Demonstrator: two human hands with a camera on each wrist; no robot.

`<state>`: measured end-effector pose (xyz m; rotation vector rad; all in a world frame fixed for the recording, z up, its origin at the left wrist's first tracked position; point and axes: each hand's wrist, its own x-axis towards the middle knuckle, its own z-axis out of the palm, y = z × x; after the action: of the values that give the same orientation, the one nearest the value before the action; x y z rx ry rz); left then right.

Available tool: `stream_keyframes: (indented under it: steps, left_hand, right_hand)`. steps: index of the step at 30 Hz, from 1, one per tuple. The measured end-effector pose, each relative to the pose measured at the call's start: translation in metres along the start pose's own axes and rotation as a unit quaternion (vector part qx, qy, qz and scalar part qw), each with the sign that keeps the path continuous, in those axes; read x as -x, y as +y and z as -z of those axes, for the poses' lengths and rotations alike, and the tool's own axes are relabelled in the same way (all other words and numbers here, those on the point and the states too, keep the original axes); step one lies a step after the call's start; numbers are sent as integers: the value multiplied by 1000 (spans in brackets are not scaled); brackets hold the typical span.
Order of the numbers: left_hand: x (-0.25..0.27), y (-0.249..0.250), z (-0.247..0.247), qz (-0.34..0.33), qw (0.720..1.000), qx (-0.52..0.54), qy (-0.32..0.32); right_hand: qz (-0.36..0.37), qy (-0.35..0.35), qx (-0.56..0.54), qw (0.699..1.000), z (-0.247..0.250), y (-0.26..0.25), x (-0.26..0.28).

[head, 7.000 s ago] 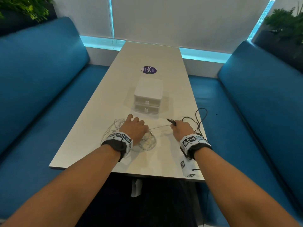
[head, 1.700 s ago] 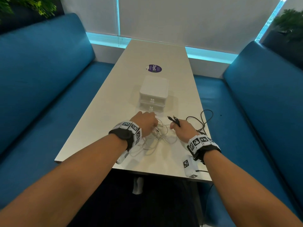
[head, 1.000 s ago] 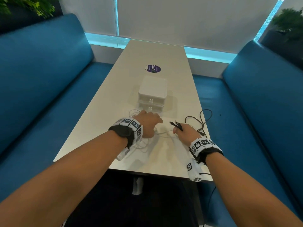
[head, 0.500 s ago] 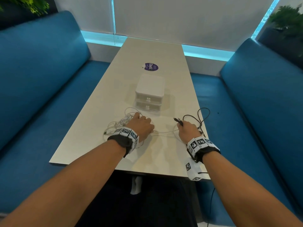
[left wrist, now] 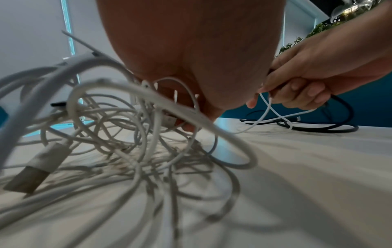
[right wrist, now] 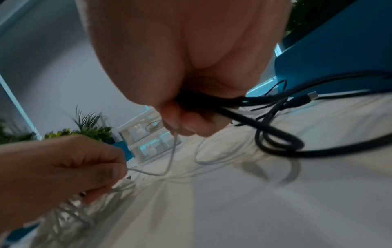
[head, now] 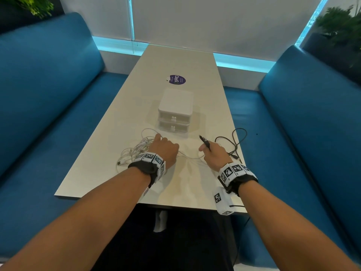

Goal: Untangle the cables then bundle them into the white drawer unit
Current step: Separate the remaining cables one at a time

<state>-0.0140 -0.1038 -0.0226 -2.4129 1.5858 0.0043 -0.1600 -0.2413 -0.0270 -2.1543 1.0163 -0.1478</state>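
A tangle of white cables (head: 134,151) (left wrist: 118,134) lies on the table left of centre, and my left hand (head: 164,151) (right wrist: 63,167) grips part of it with curled fingers. One thin white strand (head: 192,157) (right wrist: 169,161) runs across to my right hand (head: 212,153) (left wrist: 301,89). That hand grips the black cable (head: 232,141) (right wrist: 275,139) and pinches the white strand too; a black plug end (head: 203,138) sticks out above its fingers. The white drawer unit (head: 174,112) (right wrist: 148,142) stands just beyond both hands, its two drawers closed.
The black cable's loops lie at the table's right edge (head: 237,145). A purple round sticker (head: 176,79) sits on the table behind the drawer unit. Blue bench seats (head: 48,106) flank the table on both sides.
My left hand has carried the white tangle back left from in front of the drawer unit, and the white strand now stretches out between the two hands. The right hand has stayed near the black cable.
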Motion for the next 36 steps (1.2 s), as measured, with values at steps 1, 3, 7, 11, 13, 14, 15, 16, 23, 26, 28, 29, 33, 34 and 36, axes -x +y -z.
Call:
stream_keyframes:
  steps: [1,3,7,11,13,14,15,16,23,26,28,29,33,34,36]
  left_hand:
    - [0,2,1,-3,1000,5,3]
    - [1,5,2,-4,1000,11,9]
    - [3,-2,0,24,1000,18,-5]
    - [1,-7,1,48,998,46,16]
    - [0,-5,1,44,997,53,22]
    - [0,-4,1,42,997,55,22]
    - [-1,-2,-1,40,997,58,20]
    - [-1,0,-1,33,997,59,21]
    - [0,12,-1,-24,994,97,37]
    - [0,13,0,-28,992,112,51]
    - [1,14,0,-32,991,115,57]
    - [1,14,0,-34,991,116,59]
    - [-2,12,-6,-38,989,127,57]
    - [-2,12,-7,-42,989,133,55]
    - [-3,12,-6,-51,986,149,59]
  right_hand:
    - [-9,-11,-8,1000,-1,-1,0]
    - [-38,-15,-29,999,-2,-2,0]
    - [-76,29,-47,996,3,0,-5]
    - [-85,22,-53,995,5,3,-7]
    - [-92,9,-57,994,3,0,-5]
    - [-95,7,-60,994,1,-3,-4]
    - [-96,8,-64,993,-2,-5,-4]
    - [-100,11,-65,993,-6,-6,-4]
    - [-114,-10,-141,983,-13,-4,-8]
    - [-85,-12,-177,980,-14,-6,-6]
    - [-63,-13,-158,985,-18,-6,-6]
    - [-53,-15,-148,987,-21,-7,-6]
    - [-7,-40,-84,996,-28,-16,-2]
    - [3,-43,-69,997,-28,-18,0]
    - [27,-53,-55,997,-29,-20,4]
